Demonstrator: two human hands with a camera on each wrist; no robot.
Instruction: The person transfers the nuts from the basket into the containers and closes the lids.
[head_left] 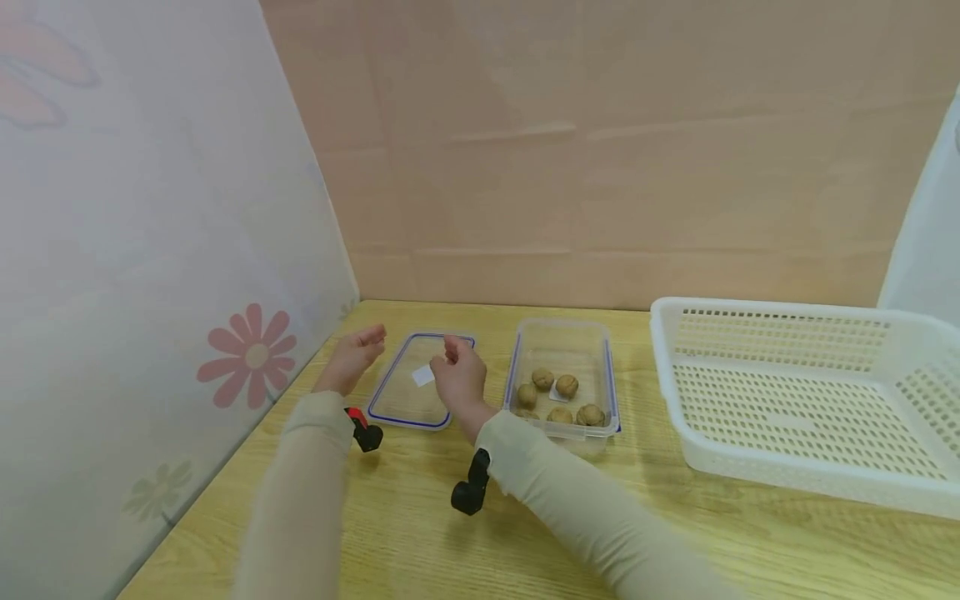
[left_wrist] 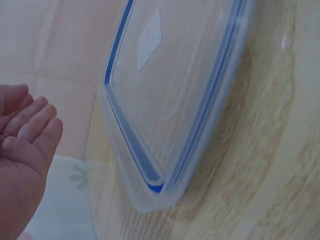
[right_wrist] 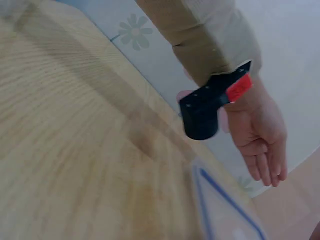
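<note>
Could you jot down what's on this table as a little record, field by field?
Left hand: left hand open, above the table beside the lid, holding nothing
Right hand: right hand over the lid, fingers curled, grip unclear
Lid: clear lid with blue seal, flat on the table
Box: clear box, uncovered, right of the lid
Contents: walnuts inside the box
Basket: white basket at far right
Surface: wooden table

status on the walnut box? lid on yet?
Done: walnuts sit in the open container. In hand: nothing; the left hand and right hand hover by the lid, which lies flat on the table. Left: the lid is not yet on the container.
</note>
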